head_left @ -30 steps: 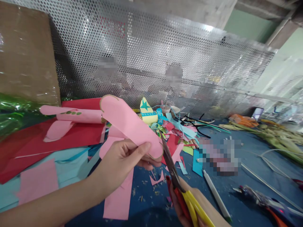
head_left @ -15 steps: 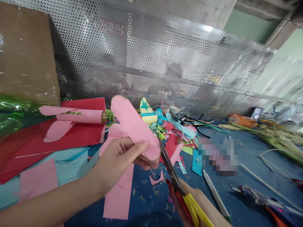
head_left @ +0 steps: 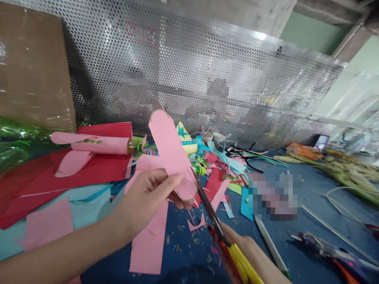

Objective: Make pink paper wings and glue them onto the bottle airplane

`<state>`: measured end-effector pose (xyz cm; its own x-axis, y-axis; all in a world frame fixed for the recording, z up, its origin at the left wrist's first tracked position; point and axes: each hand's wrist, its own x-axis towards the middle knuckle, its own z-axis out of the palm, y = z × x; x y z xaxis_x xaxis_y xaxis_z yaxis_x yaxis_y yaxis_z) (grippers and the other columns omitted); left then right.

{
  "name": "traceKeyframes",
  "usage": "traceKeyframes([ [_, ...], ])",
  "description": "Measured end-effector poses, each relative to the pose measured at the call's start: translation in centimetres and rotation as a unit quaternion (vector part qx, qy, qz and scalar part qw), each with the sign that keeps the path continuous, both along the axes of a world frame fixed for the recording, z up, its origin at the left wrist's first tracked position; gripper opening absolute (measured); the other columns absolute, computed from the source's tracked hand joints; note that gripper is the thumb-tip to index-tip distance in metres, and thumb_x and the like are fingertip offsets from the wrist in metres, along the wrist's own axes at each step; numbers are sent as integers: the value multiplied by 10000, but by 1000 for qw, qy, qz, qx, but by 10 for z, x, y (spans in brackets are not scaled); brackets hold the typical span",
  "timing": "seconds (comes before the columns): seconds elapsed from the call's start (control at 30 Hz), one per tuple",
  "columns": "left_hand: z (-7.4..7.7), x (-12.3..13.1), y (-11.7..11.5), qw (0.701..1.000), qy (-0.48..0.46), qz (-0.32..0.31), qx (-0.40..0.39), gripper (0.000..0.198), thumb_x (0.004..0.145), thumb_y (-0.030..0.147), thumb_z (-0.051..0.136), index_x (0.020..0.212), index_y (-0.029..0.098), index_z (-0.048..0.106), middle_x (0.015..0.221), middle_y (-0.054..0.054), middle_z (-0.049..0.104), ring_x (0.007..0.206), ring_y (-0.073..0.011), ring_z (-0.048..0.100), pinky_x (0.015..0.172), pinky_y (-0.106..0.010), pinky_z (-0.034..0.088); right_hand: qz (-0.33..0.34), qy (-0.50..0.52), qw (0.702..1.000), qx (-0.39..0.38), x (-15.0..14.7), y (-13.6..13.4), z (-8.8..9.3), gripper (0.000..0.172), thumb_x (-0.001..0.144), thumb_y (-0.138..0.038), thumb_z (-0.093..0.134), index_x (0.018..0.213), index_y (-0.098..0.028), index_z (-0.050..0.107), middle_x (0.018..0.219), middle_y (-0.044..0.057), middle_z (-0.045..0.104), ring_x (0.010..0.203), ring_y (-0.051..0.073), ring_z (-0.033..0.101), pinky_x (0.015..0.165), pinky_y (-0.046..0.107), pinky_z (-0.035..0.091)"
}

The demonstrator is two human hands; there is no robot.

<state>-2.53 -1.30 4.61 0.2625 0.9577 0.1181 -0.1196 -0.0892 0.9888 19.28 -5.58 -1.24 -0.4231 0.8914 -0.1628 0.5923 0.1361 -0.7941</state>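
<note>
My left hand [head_left: 149, 197] pinches a long pink paper shape [head_left: 170, 150] with rounded ends and holds it up over the table, thumb on top. My right hand [head_left: 251, 260], low at the frame's bottom, grips scissors [head_left: 219, 232] with yellow and red handles. Their dark blades meet the lower right edge of the pink shape, next to my left thumb. Below the hands lies a pink paper offcut [head_left: 148, 240] on the blue table [head_left: 296, 240].
A pink paper roll [head_left: 91, 142] lies on red sheets [head_left: 44, 177] at the left. Coloured paper scraps [head_left: 222, 165] pile in the middle. A white pen [head_left: 271, 246] lies to the right, green stalks [head_left: 349, 169] farther right. A perforated metal screen [head_left: 207, 71] stands behind.
My left hand has turned the pink shape clockwise, so its far end now stands more upright. The scissors have followed its rounded lower edge and shifted slightly left.
</note>
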Motion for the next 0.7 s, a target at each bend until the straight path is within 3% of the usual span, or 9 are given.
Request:
traceKeyframes([
  [0.23,3,4,-3,999,-22,-4,-33,276,864,284,578,659,158,714,621,-8,722,570,-107,656,521,-152,505,-21,30,999,-21,-2,1,7,230,805,-394,569,845,-178,636,578,-37,476,518,97,393,452,163,376],
  [0.5,3,6,-3,998,-21,17,-57,233,830,323,638,703,148,725,648,-32,747,601,-129,696,537,-159,536,-14,69,997,-10,2,1,4,381,802,-544,564,928,-190,630,543,-39,474,499,122,445,470,192,443],
  [0.7,0,7,-6,997,-12,34,-74,228,797,350,676,703,146,719,668,-41,759,656,-165,722,571,-191,565,-17,69,997,1,3,2,1,542,727,-708,546,884,-192,601,557,-32,467,522,133,448,454,202,410],
])
